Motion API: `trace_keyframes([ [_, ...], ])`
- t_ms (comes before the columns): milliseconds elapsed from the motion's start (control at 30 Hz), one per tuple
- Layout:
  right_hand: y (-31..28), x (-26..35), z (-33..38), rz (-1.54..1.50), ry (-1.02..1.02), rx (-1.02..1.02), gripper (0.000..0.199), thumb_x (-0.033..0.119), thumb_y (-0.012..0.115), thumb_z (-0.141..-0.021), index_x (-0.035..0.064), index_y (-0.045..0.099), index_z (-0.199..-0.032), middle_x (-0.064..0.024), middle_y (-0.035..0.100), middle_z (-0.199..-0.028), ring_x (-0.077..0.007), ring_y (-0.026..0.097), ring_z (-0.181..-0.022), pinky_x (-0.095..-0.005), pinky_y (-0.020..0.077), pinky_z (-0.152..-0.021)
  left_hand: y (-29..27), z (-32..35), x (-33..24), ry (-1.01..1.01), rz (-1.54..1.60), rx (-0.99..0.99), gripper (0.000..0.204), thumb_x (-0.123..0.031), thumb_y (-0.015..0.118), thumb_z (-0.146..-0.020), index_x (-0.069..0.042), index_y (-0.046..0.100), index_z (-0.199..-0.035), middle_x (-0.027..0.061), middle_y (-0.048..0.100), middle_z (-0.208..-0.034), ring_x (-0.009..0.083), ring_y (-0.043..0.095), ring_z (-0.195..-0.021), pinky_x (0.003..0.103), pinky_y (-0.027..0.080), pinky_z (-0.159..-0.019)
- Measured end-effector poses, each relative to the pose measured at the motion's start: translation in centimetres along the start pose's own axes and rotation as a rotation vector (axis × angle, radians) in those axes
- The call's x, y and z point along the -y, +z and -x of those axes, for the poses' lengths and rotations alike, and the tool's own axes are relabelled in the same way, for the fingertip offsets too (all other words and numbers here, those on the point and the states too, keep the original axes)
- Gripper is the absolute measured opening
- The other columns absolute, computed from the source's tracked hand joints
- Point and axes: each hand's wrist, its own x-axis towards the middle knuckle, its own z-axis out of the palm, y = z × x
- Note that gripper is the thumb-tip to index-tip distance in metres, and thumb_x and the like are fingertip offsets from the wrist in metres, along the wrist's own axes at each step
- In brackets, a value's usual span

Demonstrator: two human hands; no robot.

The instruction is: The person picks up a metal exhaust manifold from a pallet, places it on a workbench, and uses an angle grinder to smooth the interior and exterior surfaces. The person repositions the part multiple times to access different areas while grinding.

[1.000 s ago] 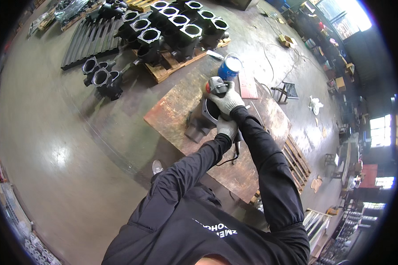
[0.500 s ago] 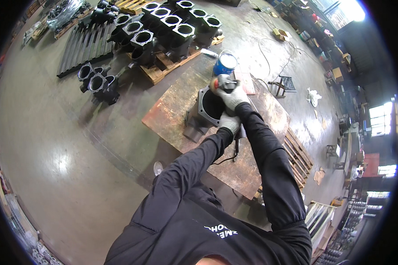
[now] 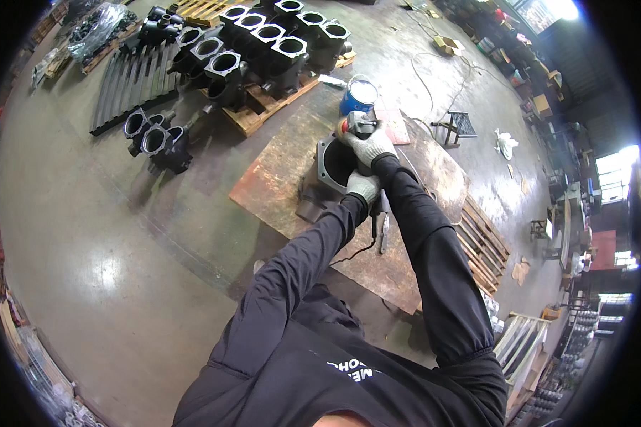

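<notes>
Workshop concrete floor, rusty steel plate as bench. Grey cast housing with round bore sits on it. Gloved right hand wraps angle grinder at housing's rim; gloved left hand closed on grinder's rear. Blue can beside.

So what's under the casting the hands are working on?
The casting sits on a rusty steel plate. The plate's right end rests over a wooden pallet. Whatever lies directly beneath the casting and the plate's middle is covered, so it can't be seen.
</notes>
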Motion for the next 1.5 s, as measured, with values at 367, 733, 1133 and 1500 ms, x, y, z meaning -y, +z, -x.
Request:
trace_keyframes([
  [367,-4.1,-6.6,6.6,-0.117,0.072,-0.052,0.095,0.038,0.083,-0.078,-0.0107,0.028,-0.138,-0.0269,0.06,-0.132,-0.0335,0.062,-0.123,-0.0372,0.048,-0.104,4.8,8.0,3.9,-0.194,-0.537,-0.077,0.054,-0.019,0.082,-0.075,0.006,0.059,-0.118,0.0213,0.071,-0.112,0.027,0.07,-0.098,0.038,0.055,-0.085],
  [733,-2.3,-4.7,5.5,-0.063,0.13,-0.101,0.112,0.053,0.08,-0.077,-0.0088,0.021,-0.149,-0.0275,0.063,-0.129,-0.0365,0.064,-0.12,-0.0384,0.0494,-0.102,2.9,7.4,1.2,-0.208,-0.451,0.007,0.047,-0.02,0.077,-0.082,0.006,0.061,-0.117,0.0182,0.073,-0.108,0.0271,0.073,-0.089,0.039,0.056,-0.075],
  [1133,-2.0,-6.8,7.5,-0.081,-0.061,-0.083,0.103,0.045,0.083,-0.076,-0.0085,0.026,-0.143,-0.0282,0.063,-0.127,-0.0363,0.066,-0.118,-0.0381,0.0508,-0.099,2.8,9.3,2.8,-0.174,-0.514,0.017,0.042,-0.025,0.073,-0.085,0.004,0.061,-0.112,0.0171,0.073,-0.102,0.0299,0.071,-0.094,0.04,0.055,-0.082],
  [1500,-6.5,-10.1,6.3,-0.166,-0.183,0.015,0.108,0.049,0.083,-0.077,-0.01,0.023,-0.145,-0.0288,0.062,-0.128,-0.038,0.064,-0.119,-0.0407,0.05,-0.101,7.6,7.1,9.9,-0.013,-0.317,-0.163,0.037,-0.024,0.071,-0.087,0.0,0.059,-0.113,0.0101,0.07,-0.097,0.0242,0.068,-0.08,0.04,0.053,-0.068],
])
